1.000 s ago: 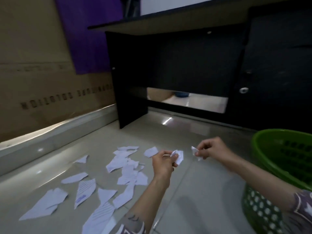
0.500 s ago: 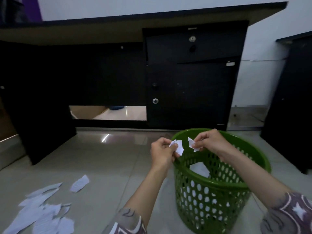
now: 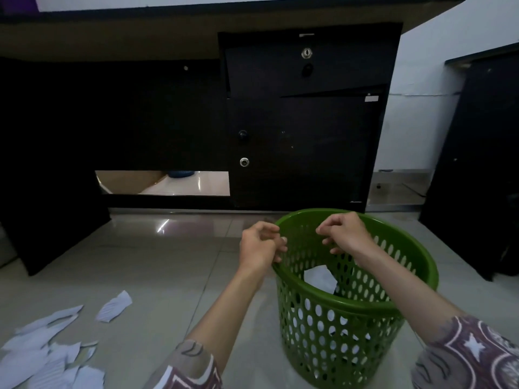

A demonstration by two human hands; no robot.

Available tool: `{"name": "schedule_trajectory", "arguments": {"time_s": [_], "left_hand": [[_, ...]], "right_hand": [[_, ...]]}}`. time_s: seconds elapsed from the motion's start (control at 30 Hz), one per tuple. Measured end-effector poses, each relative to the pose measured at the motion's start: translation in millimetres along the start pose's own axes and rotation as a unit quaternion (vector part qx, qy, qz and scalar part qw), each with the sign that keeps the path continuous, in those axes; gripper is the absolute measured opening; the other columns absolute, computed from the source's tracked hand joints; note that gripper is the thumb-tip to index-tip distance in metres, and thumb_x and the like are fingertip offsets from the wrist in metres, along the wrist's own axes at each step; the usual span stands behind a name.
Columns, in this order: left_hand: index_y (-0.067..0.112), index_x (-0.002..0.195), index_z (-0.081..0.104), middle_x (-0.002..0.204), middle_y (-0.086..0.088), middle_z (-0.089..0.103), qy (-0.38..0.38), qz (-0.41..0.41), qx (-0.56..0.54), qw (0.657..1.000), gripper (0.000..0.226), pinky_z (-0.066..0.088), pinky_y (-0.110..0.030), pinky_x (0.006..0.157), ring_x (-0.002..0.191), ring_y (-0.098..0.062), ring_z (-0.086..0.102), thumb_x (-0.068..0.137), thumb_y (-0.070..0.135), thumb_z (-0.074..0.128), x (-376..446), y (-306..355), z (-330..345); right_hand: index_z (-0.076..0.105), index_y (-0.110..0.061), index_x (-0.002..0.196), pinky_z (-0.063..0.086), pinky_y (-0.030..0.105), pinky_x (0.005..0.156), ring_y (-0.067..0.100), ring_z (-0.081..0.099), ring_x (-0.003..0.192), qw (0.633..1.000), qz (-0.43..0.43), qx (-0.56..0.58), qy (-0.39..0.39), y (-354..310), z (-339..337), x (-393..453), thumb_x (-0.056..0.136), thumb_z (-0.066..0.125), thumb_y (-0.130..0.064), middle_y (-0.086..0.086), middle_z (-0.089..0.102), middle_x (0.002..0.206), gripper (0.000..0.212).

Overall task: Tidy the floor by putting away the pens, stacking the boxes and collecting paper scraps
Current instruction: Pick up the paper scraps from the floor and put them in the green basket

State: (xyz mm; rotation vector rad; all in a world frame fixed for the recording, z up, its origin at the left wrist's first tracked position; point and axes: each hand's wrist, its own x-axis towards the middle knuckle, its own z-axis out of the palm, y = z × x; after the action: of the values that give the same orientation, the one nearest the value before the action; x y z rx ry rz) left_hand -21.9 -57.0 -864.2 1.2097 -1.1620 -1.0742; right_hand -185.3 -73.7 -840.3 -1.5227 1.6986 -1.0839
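A person's two bare hands hover at the rim of a round green plastic basket with perforated walls [image 3: 351, 329], which stands upright on a pale glossy tiled floor [image 3: 168, 262]. The left hand [image 3: 259, 245] sits at the basket's near-left edge, its fingers loosely curled and holding nothing, the fingertips overlapping the rim; whether they touch it cannot be told. The right hand [image 3: 344, 233] hangs over the basket's open mouth, fingers likewise loosely bent and empty. Both forearms reach in from the bottom of the frame, with patterned maroon-and-white sleeves [image 3: 471, 357] at the elbows.

Inside the basket, a torn white paper scrap [image 3: 320, 277] lies against the inner wall, and more white shows through the holes lower down. Well apart from the basket, at the lower left, a scatter of torn white lined paper scraps [image 3: 42, 352] lies on the floor, one piece [image 3: 113, 306] a little apart from the pile.

Behind the basket stands a dark wooden desk [image 3: 303, 130] with a keyed drawer and a cabinet door. A second dark cabinet [image 3: 477, 164] stands at the right.
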Motion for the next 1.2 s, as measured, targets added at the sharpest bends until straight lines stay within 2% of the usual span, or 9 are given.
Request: {"name": "schedule_trajectory", "arguments": {"time_s": [0.1,0.3,0.37,0.47,0.6,0.77,0.93,1.1,1.2], "left_hand": [[0.012,0.081,0.055,0.077,-0.007,0.06,0.021,0.004,0.007,1.0,0.018,0.043,-0.017,0.041,0.057,-0.014,0.059,0.083,-0.006,0.061,0.5,1.4,-16.1],[0.015,0.075,0.054,0.071,-0.003,0.058,0.054,0.012,0.024,0.998,0.022,0.038,-0.02,0.047,0.041,0.001,0.056,0.081,-0.004,0.063,-8.7,5.8,-60.6],[0.015,0.076,0.054,0.069,-0.003,0.058,0.057,0.014,0.044,0.997,0.022,0.038,-0.019,0.046,0.044,-0.001,0.057,0.081,-0.005,0.063,-17.4,4.5,-83.8],[0.012,0.079,0.057,0.07,-0.003,0.059,0.067,-0.006,0.091,0.994,0.019,0.039,-0.019,0.044,0.052,-0.007,0.06,0.08,-0.005,0.064,-34.3,-6.0,-127.3],[0.009,0.083,0.059,0.076,-0.006,0.063,0.096,-0.068,0.139,0.983,0.013,0.04,-0.022,0.05,0.063,-0.016,0.061,0.08,-0.002,0.065,-64.4,-35.5,-188.9],[0.011,0.077,0.057,0.078,-0.009,0.063,0.11,-0.153,0.193,0.963,0.017,0.038,-0.019,0.049,0.061,-0.013,0.057,0.077,-0.004,0.065,-103.6,-85.8,-242.0],[0.017,0.068,0.055,0.069,-0.001,0.057,0.115,-0.197,0.277,0.933,0.024,0.035,-0.007,0.042,0.057,-0.007,0.05,0.074,0.002,0.072,-132.8,-142.0,-277.9],[0.032,0.07,0.045,0.081,0.005,0.05,0.039,-0.217,0.383,0.897,0.036,0.036,-0.008,0.059,0.071,-0.007,0.048,0.074,0.009,0.072,-146.3,-203.2,-285.8],[0.023,0.094,0.052,0.101,-0.002,0.047,0.019,-0.218,0.432,0.875,0.024,0.042,-0.02,0.074,0.085,-0.013,0.046,0.078,0.014,0.068,-144.8,-225.7,-284.5]], "right_hand": [[0.063,-0.014,0.076,0.047,0.023,0.056,0.015,0.06,0.078,1.0,-0.023,0.01,-0.001,-6.2,12.3,-2.3,0.089,0.058,-0.013,0.002,0.063,0.085,0.014],[0.066,-0.011,0.08,0.051,0.028,0.063,0.019,0.064,0.08,0.994,-0.098,0.047,-0.014,-31.8,46.2,-13.0,0.089,0.058,-0.014,0.008,0.066,0.083,0.013],[0.066,-0.009,0.082,0.051,0.026,0.061,0.017,0.063,0.076,0.988,-0.133,0.067,-0.03,-42.5,61.2,-21.7,0.089,0.057,-0.014,0.006,0.064,0.079,0.012],[0.064,-0.013,0.075,0.049,0.022,0.055,0.015,0.062,0.07,0.977,-0.179,0.077,-0.085,-53.8,92.3,-36.0,0.088,0.059,-0.012,0.004,0.062,0.072,0.014],[0.058,-0.023,0.057,0.041,0.015,0.044,0.004,0.053,0.048,0.959,-0.213,0.065,-0.178,-52.9,149.8,-59.1,0.082,0.061,0.0,-0.007,0.056,0.049,0.034],[0.058,-0.018,0.062,0.042,0.024,0.049,0.016,0.054,0.056,0.936,-0.193,0.026,-0.292,-27.8,214.5,-89.6,0.083,0.059,-0.005,0.002,0.056,0.057,0.025],[0.057,-0.02,0.061,0.041,0.012,0.047,0.009,0.055,0.056,0.91,-0.185,-0.014,-0.37,-3.0,267.6,-116.9,0.082,0.058,-0.004,-0.01,0.055,0.055,0.026],[0.054,-0.025,0.059,0.039,0.009,0.052,0.002,0.052,0.057,0.889,-0.183,-0.055,-0.417,15.0,304.2,-133.0,0.082,0.056,-0.007,-0.011,0.055,0.056,0.03],[0.055,-0.024,0.061,0.039,0.009,0.053,0.001,0.052,0.057,0.878,-0.192,-0.072,-0.434,20.9,318.6,-137.1,0.084,0.056,-0.008,-0.012,0.055,0.062,0.028]]}}
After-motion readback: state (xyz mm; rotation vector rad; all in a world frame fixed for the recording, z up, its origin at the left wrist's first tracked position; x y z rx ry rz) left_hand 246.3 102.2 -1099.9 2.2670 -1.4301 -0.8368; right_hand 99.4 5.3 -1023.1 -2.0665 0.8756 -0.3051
